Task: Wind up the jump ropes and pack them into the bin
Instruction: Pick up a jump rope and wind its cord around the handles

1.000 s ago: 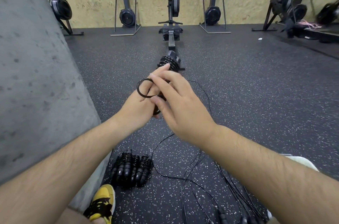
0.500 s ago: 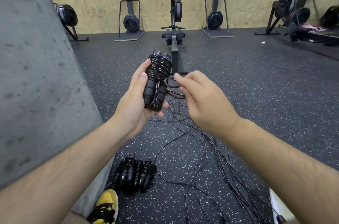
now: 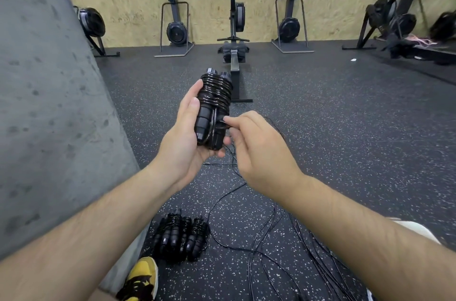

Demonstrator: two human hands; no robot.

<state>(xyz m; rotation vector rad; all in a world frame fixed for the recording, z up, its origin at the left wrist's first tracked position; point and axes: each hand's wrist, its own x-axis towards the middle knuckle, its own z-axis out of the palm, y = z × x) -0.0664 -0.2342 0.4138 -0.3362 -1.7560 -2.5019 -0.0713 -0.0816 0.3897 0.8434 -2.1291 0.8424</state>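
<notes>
My left hand (image 3: 183, 142) grips a black jump rope bundle (image 3: 214, 103), two handles side by side and upright with cord coiled round their upper half. My right hand (image 3: 256, 150) pinches the last bit of cord against the lower part of the handles. Wound black jump rope bundles (image 3: 181, 236) lie on the floor below, beside my yellow shoe (image 3: 142, 278). Loose black ropes (image 3: 283, 246) trail over the floor under my right forearm. No bin is in view.
A grey concrete wall (image 3: 49, 115) fills the left side. A rowing machine (image 3: 234, 49) stands straight ahead on the speckled rubber floor, with more machines (image 3: 176, 29) upright against the far wooden wall and others at the right (image 3: 394, 21).
The bundle was turned upright in my left hand. My right hand went from a loose loop of cord to pinching the cord's end tight against the handles, and the view shifted slightly.
</notes>
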